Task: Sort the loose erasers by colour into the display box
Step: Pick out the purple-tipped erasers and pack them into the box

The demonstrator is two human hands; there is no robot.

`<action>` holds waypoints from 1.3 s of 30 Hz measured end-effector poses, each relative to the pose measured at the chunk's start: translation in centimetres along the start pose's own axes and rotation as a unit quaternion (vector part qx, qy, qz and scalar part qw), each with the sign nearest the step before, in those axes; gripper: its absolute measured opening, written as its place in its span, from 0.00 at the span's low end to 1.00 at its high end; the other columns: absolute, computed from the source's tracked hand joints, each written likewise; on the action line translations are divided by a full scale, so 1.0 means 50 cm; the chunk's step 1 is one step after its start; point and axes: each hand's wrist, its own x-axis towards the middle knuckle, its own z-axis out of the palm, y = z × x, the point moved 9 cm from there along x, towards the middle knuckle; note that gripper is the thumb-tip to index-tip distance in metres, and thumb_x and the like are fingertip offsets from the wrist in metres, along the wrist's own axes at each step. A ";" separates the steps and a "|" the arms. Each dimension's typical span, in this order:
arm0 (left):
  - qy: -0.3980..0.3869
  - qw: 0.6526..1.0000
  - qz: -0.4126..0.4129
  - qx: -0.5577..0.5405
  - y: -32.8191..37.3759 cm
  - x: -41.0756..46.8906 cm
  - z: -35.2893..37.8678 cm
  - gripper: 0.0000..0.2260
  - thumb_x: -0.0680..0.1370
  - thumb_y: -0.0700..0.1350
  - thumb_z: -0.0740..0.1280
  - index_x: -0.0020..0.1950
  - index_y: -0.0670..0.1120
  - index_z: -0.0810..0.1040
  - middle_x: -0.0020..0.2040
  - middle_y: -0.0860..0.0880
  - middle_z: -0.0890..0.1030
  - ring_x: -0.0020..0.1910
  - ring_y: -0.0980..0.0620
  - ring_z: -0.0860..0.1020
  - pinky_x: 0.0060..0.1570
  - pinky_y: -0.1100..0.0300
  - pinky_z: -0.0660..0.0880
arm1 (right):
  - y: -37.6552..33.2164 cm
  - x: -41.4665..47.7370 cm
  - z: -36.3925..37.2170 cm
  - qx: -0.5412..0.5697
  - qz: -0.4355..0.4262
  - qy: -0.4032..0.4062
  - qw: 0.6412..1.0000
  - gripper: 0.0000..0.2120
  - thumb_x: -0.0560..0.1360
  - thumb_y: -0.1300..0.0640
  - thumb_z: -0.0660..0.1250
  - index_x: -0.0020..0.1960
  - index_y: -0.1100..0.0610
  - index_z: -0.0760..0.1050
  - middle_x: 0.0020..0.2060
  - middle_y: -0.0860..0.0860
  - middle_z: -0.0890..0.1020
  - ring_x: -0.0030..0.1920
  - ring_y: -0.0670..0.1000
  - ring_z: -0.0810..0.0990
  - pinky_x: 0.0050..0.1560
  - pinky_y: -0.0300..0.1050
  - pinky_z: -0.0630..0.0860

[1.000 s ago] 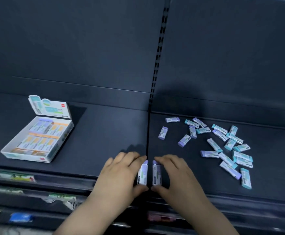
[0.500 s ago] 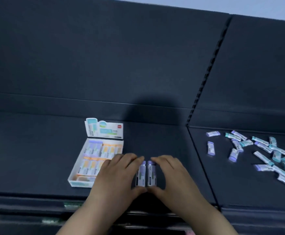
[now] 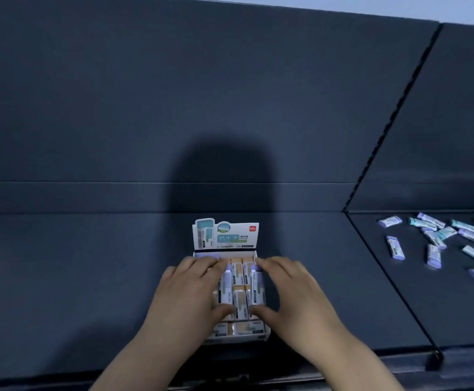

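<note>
Purple erasers (image 3: pixel 226 289) are being held one in each hand, right over the display box (image 3: pixel 225 253) and touching the orange erasers (image 3: pixel 238 277) already packed in it. A second ago the pair was being squared up on the bare shelf (image 3: pixel 89 277), so the carry across is done and the drop-in is likely starting. The left hand (image 3: pixel 190 292) is pinching its eraser between curled fingers and thumb, and the right hand (image 3: pixel 292 294) is doing the same. The loose pile (image 3: pixel 438 241) of purple and teal is waiting well apart on the right, so plenty is probably left to sort.
</note>
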 end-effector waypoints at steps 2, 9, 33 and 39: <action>-0.015 0.999 -0.015 -0.029 -0.006 0.015 0.006 0.33 0.62 0.62 0.75 0.64 0.52 0.76 0.58 0.58 0.78 0.56 0.52 0.76 0.50 0.54 0.72 | 0.001 0.019 0.002 -0.017 -0.009 -0.005 1.000 0.33 0.71 0.44 0.67 0.71 0.45 0.57 0.66 0.39 0.64 0.66 0.43 0.61 0.66 0.37 0.57; -0.036 0.998 -0.018 -0.046 0.000 0.057 0.036 0.29 0.65 0.59 0.73 0.64 0.53 0.74 0.58 0.58 0.78 0.57 0.53 0.75 0.49 0.56 0.70 | 0.007 0.089 0.055 -0.069 -0.037 -0.053 0.996 0.31 0.71 0.45 0.65 0.71 0.48 0.59 0.65 0.44 0.66 0.64 0.49 0.63 0.64 0.43 0.62; -0.033 0.998 -0.029 0.041 0.005 0.062 0.079 0.22 0.61 0.51 0.78 0.53 0.50 0.81 0.46 0.50 0.76 0.47 0.50 0.77 0.43 0.57 0.72 | 0.027 0.095 0.097 -0.126 -0.037 0.019 0.991 0.20 0.52 0.49 0.80 0.43 0.46 0.81 0.36 0.41 0.80 0.33 0.45 0.78 0.28 0.37 0.73; -0.022 0.999 -0.036 0.015 0.010 0.049 0.074 0.20 0.70 0.51 0.72 0.62 0.51 0.76 0.54 0.51 0.74 0.55 0.51 0.74 0.52 0.57 0.68 | 0.031 0.092 0.092 -0.057 -0.027 0.027 0.998 0.18 0.63 0.53 0.76 0.52 0.51 0.80 0.42 0.47 0.80 0.40 0.51 0.80 0.36 0.45 0.77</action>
